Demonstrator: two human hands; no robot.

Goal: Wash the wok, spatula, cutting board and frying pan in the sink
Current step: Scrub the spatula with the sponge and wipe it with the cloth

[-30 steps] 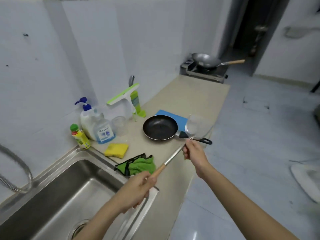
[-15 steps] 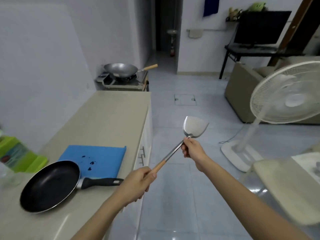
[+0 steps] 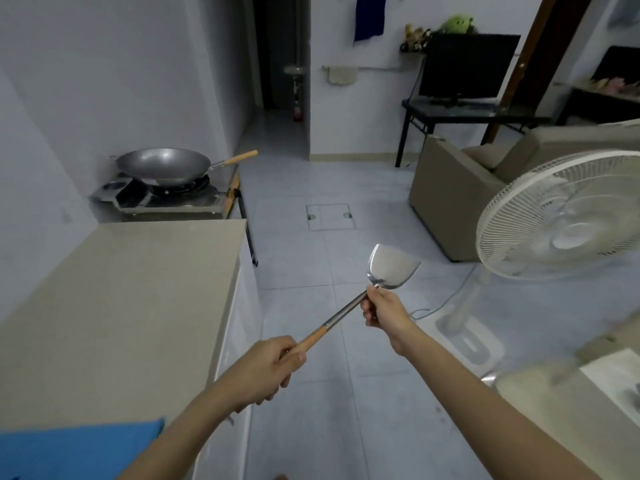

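Observation:
A steel spatula (image 3: 391, 268) with a wooden grip is held in the air over the floor, blade up and to the right. My left hand (image 3: 268, 370) grips the wooden end of its handle. My right hand (image 3: 382, 306) pinches the metal shaft just under the blade. A steel wok (image 3: 162, 164) with a wooden handle sits on the gas stove (image 3: 156, 200) at the far end of the counter. A corner of the blue cutting board (image 3: 76, 448) lies on the counter at the lower left. The frying pan and sink are out of view.
The beige counter (image 3: 121, 296) runs along the left wall. A white standing fan (image 3: 561, 226) is close on the right, its cable across the tiled floor. Behind it stand a beige sofa (image 3: 460, 192) and a black desk with a monitor (image 3: 467, 67).
The view has swung right and forward along the counter: sink, then frying pan have left the frame, and the wok is nearer. Both hands keep the same hold on the spatula.

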